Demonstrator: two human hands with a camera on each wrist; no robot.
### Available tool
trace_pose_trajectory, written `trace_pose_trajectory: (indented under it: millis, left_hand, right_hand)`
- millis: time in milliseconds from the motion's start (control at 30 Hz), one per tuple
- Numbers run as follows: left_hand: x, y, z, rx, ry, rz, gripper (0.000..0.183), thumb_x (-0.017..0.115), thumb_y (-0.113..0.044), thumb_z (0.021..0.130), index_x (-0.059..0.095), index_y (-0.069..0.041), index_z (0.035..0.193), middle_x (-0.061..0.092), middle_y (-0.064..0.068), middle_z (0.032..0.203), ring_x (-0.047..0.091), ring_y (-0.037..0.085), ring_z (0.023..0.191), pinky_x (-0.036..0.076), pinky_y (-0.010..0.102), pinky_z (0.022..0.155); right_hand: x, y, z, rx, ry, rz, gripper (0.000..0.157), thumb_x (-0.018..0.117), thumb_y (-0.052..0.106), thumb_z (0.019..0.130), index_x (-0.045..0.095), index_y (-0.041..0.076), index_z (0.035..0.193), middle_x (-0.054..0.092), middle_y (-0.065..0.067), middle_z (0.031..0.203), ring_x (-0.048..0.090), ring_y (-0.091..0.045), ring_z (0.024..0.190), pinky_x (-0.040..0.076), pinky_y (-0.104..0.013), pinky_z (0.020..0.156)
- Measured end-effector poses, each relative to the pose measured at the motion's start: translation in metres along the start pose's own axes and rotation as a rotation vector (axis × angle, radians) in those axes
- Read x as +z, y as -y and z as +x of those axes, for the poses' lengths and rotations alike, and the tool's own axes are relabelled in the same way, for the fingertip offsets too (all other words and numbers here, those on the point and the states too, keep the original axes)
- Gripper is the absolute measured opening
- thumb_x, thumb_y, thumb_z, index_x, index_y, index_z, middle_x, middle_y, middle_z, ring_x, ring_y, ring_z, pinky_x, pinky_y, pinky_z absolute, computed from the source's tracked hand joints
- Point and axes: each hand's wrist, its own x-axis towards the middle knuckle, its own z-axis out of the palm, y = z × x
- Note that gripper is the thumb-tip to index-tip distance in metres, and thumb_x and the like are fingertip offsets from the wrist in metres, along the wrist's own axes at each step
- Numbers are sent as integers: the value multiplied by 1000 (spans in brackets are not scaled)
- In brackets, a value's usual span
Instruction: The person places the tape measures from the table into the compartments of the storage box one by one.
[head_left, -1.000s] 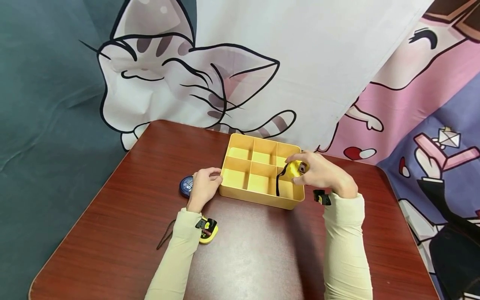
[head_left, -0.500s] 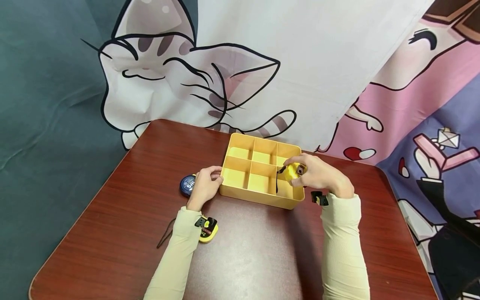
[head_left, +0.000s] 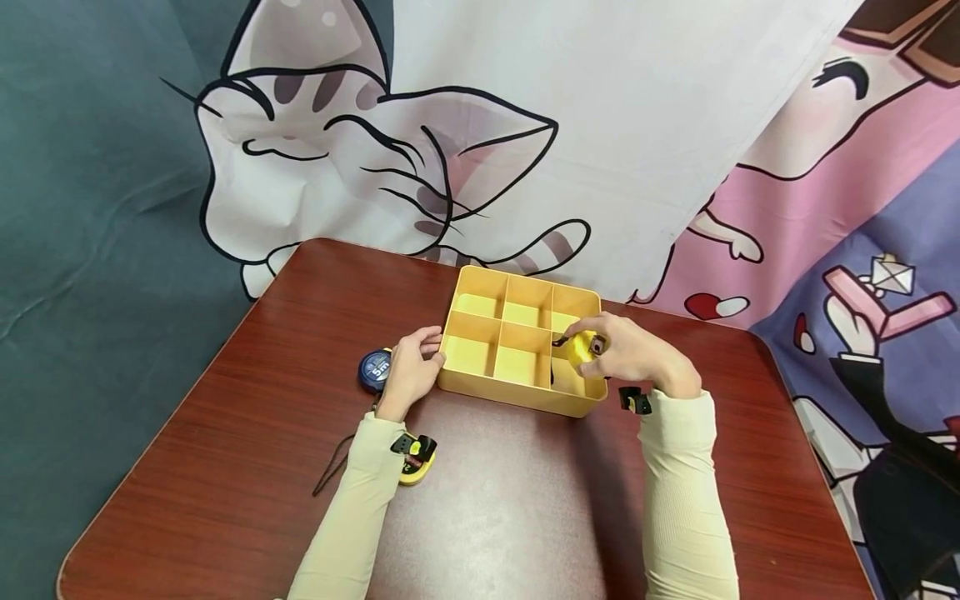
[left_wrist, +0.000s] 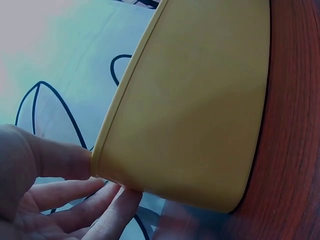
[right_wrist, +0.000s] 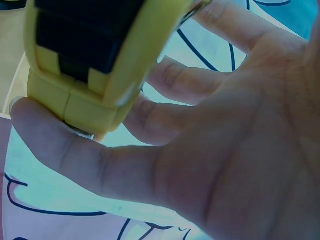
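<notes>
My right hand [head_left: 630,354] grips a yellow tape measure [head_left: 581,350] over the front right compartment of a yellow divided box [head_left: 517,396]. In the right wrist view, the thumb lies along the underside of the tape measure [right_wrist: 95,75], and its black part faces the camera. A black strap [head_left: 559,341] trails from it into the box. My left hand [head_left: 408,371] rests at the box's front left corner. In the left wrist view, nearly straight fingers [left_wrist: 107,210] touch the outer wall [left_wrist: 185,110], with the thumb at the rim.
A blue tape measure [head_left: 373,370] lies left of the box, partly behind my left hand. A yellow and black tape measure [head_left: 415,471] with a cord [head_left: 330,467] lies under my left forearm. The brown table [head_left: 225,467] meets a printed cloth [head_left: 480,167] behind.
My right hand has shifted slightly left and tilted the tape measure, and less of its strap shows. My left hand stays at the box corner.
</notes>
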Motion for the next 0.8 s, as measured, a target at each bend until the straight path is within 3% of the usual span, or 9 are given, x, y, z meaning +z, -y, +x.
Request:
trace_pose_trajectory:
  millis: [267,800]
  left_hand:
    - [-2,3,1,2,42,18,36,58,-2,83,59,-3,119,59,13,116,60,23,103,47,36,87]
    - [-3,2,1,12,48,13,34,58,-2,84,59,-4,118,59,12,117,60,23,103,46,35,88]
  right_hand:
    - [3,-3,2,-1,16,-8,44,70,13,67,62,19,110,53,-5,80,50,-18,70,43,-31,62]
    - [15,-9,5,-19,6,-15,45,69,10,66,62,16,110,55,-6,96,50,-19,78,44,-29,64]
